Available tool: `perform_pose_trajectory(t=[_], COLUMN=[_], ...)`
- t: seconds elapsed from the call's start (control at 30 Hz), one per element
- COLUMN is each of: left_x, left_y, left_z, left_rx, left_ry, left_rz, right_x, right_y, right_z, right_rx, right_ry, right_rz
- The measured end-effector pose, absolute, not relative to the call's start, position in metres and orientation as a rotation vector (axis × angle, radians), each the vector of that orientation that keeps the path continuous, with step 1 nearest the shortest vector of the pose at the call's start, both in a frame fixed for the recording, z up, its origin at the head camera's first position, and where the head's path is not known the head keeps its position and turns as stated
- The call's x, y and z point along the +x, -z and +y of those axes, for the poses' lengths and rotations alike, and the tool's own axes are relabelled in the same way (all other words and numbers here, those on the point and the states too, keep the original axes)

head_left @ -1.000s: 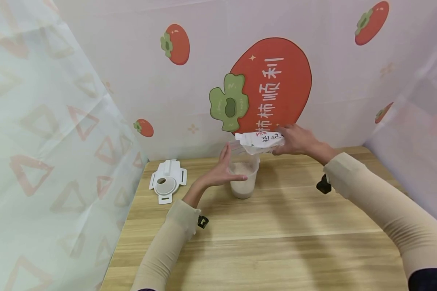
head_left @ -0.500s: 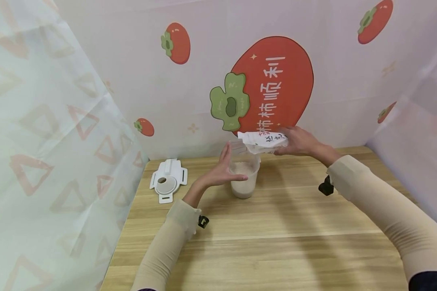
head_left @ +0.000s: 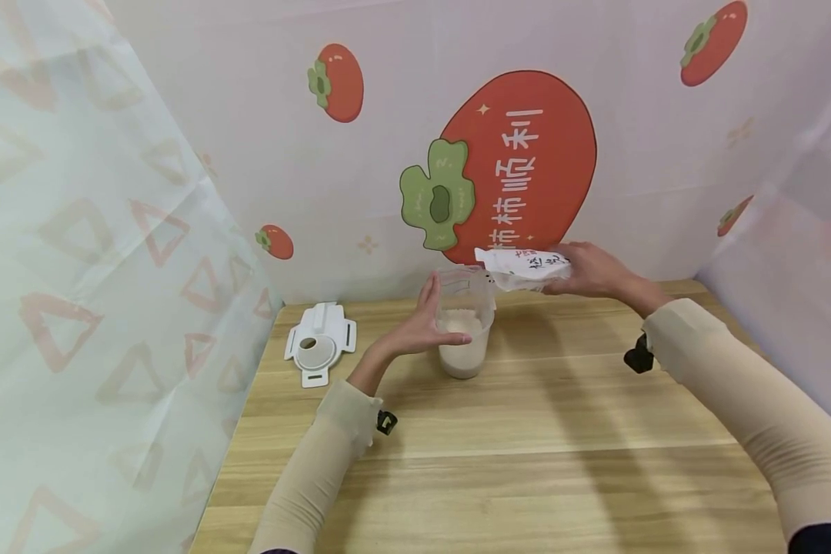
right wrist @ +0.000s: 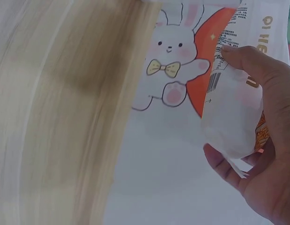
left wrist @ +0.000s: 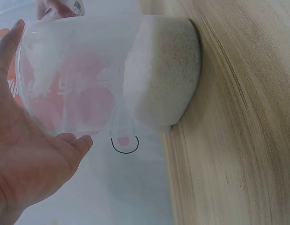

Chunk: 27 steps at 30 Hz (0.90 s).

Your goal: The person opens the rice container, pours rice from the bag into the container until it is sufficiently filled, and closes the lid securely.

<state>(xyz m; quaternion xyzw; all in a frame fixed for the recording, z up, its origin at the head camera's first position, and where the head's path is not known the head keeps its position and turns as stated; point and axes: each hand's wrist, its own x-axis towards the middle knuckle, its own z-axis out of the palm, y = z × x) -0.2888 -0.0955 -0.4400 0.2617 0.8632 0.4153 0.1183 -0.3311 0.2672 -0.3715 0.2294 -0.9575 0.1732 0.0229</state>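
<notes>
A clear plastic cup [head_left: 465, 327] stands on the wooden table [head_left: 512, 446], its lower part filled with white rice [left wrist: 161, 75]. My left hand [head_left: 422, 327] is up against the cup's left side, fingers straight and thumb reaching across its front; in the left wrist view the palm [left wrist: 32, 164] lies close to the cup wall [left wrist: 88, 79]. My right hand [head_left: 589, 269] grips a white printed bag [head_left: 526, 267], held level in the air just right of the cup's rim. In the right wrist view the thumb and fingers pinch the bag [right wrist: 234, 108].
A white flat lid with a round funnel opening [head_left: 318, 345] lies at the table's far left. Fabric walls with red fruit prints close in the back and both sides. Bare wood stretches between me and the cup [head_left: 498, 492].
My right hand has carried the bag to the right, from over the cup's mouth to beside its rim. The left hand and the cup have stayed put.
</notes>
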Motion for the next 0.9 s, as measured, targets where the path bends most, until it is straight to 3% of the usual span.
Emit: perform_pose_trajectory(t=[0.9], left_x=[-0.288], left_y=[0.438], left_z=[-0.095], left_rx=[0.745], left_ry=[-1.224], left_rz=[2.509], right_x=[-0.326], right_y=[0.398], right_z=[0.351], right_rx=[0.710], right_ry=[-0.479], right_rz=[-2.967])
